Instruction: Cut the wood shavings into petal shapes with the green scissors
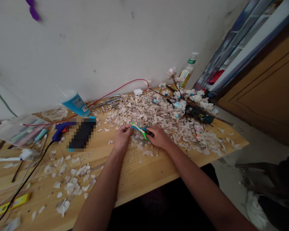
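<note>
My left hand point(123, 135) is closed in a pinch at one end of a slim blue-and-bright-green piece point(140, 129). My right hand point(158, 136) has its fingers wrapped round the other end, where a dark part point(150, 133) shows at the fingertips. The exact kind of this piece is too small to make out. Both hands are just above the table, at the near edge of a wide heap of pale dried petals point(144, 109). Behind the heap lie branches with white and light-blue artificial blossoms point(183, 99).
The wooden table point(139, 176) also holds scissors point(113, 100), a blue cup point(77, 103), a blurred dark phone-like slab point(83, 134), a blue glue gun point(59, 131), and a bottle point(186, 72). A red cable point(115, 89) and a black cord point(33, 164) cross it. Loose petals point(73, 186) lie left.
</note>
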A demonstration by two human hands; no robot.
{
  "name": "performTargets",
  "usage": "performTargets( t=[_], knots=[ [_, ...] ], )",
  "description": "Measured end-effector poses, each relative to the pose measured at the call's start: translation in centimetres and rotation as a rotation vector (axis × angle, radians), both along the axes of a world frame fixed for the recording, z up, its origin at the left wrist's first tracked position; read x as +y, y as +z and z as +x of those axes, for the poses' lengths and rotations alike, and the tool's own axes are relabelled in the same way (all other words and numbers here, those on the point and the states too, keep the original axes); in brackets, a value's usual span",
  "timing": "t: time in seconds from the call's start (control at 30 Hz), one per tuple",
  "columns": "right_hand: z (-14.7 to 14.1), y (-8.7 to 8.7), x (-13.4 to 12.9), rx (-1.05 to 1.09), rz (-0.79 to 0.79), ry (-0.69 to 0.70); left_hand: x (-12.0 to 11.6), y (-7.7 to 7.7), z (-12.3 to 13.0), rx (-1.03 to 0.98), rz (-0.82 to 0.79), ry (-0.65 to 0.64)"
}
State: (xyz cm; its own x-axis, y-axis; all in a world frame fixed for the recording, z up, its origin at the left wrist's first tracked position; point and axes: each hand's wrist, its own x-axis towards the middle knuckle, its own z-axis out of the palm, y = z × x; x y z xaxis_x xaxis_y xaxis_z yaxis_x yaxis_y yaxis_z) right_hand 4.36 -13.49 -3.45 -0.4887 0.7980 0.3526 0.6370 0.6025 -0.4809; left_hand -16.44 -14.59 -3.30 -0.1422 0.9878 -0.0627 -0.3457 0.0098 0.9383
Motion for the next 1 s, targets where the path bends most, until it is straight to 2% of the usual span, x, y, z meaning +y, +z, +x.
performTargets(
  t=[0.13,0.43,0.7,0.87,1.0],
  knots=[
    [0.1,0.0,0.0,0.007,-0.007,-0.003,-0.1,0.4,0.0,-0.058,0.013,-0.048],
    [0.0,1.1,-0.6,-0.135,0.009,0.006,-0.1,-0.2,0.0,0.164,-0.022,-0.086],
    [0.2,1.0,-0.4,-0.154,0.006,-0.009,-0.5,1.2,0.2,0.18,-0.003,-0.097],
    [0.0,1.3,-0.8,-0.131,0.025,0.002,-0.6,1.1,-0.1,0.268,-0.015,-0.108],
    [0.0,1.0,-0.4,-0.137,0.026,-0.031,-0.5,1.0,-0.3,0.167,-0.032,-0.173]
  ],
)
